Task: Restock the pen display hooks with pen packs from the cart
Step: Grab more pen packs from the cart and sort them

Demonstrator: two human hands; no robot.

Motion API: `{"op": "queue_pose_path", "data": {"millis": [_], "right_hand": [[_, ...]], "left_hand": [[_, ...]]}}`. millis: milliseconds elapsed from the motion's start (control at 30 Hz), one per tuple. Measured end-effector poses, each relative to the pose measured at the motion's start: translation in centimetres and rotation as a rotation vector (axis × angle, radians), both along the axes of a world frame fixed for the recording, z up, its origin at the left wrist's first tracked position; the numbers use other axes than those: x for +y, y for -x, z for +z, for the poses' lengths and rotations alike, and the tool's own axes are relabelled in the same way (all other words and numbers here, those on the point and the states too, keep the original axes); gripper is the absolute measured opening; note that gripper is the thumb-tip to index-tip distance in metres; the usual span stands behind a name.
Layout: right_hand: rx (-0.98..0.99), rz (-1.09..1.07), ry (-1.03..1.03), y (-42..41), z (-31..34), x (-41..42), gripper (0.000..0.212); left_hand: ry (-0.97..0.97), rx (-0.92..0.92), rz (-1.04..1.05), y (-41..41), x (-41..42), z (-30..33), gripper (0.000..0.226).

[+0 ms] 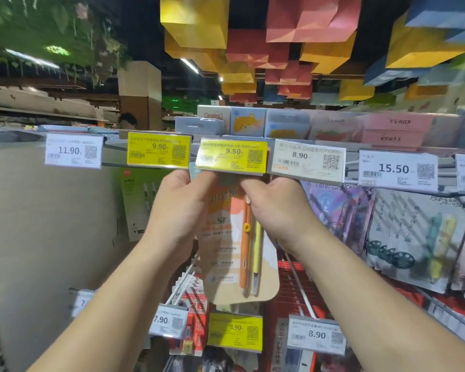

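Note:
An orange and white pen pack [231, 248] with an orange pen and a yellow pen hangs upright in front of me. My left hand [176, 208] grips its top left corner and my right hand [273, 208] pinches its top right corner. The pack's top edge sits just under the yellow 9.50 price tag [231, 155], which hides the hook and the pack's hanging hole. The cart is out of view.
Price tags run along the top rail: 11.90 [73, 151], 9.90 [159, 153], 8.90 [308, 161], 15.50 [397, 170]. Hung pen packs [414, 237] fill the hooks to the right. A green pack [142, 202] hangs left. Lower hooks [184, 281] and tags sit below. Notebooks [247, 122] stand on the top shelf.

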State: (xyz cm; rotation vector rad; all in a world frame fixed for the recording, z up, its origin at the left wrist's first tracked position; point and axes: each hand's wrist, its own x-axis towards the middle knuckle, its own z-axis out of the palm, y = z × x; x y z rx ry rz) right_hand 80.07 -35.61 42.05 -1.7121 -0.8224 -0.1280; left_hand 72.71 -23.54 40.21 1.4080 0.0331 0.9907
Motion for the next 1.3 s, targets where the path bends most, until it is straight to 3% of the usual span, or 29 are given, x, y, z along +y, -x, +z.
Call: {"op": "queue_pose_path", "data": {"millis": [67,167,333,467,567,667,733,800,900,1000,1100,1233,1300], "right_hand": [[0.016,0.001,-0.049,-0.5,-0.3,-0.3,0.051],[-0.016,0.028,-0.134,-0.7,-0.5,-0.3,0.022],[-0.064,0.048,-0.074,-0.2,-0.4,0.2,0.039],[0.014,0.078,-0.145,-0.1,-0.2,1.3,0.026],[0.072,0.099,-0.246,-0.3,-0.4,1.9,0.028],[0.141,0.066,-0.294,-0.5,-0.8,2.2,0.015],[0.199,0.053,-0.348,-0.8,-0.8,2.2,0.017],[0.197,0.046,-0.367,-1.0,-1.1,2.1,0.021],[0.101,0.026,-0.288,-1.6,-2.6,1.6,0.003],[0.024,0.014,-0.177,-2.4,-4.1,1.4,0.008],[-0.013,-0.036,-0.156,-3.2,-4.4,1.7,0.011],[-0.048,-0.107,-0.095,-4.0,-4.5,2.8,0.052],[-0.066,-0.150,-0.096,-4.6,-4.8,3.2,0.035]], "left_hand": [[-0.019,0.004,-0.002,-0.4,-0.1,0.0,0.052],[0.009,0.003,-0.030,-0.8,-0.2,-0.3,0.041],[-0.015,-0.044,-0.092,-0.5,0.7,-0.4,0.037],[0.021,-0.034,-0.156,-0.2,1.3,0.0,0.049],[0.119,0.041,-0.171,-0.1,1.5,0.1,0.058],[0.056,0.043,-0.143,-0.1,1.3,0.2,0.040],[0.012,0.061,-0.107,-0.2,1.4,0.3,0.023],[-0.033,0.105,-0.054,-0.6,1.8,0.2,0.025],[-0.012,0.150,0.013,-1.3,2.2,-0.2,0.028],[0.060,0.173,-0.020,-1.9,2.5,-1.1,0.017],[-0.040,0.240,0.011,-2.3,3.4,-2.6,0.013],[-0.122,0.372,0.098,-2.8,4.4,-4.5,0.012],[-0.118,0.429,0.087,-2.8,4.6,-5.0,0.018]]}}
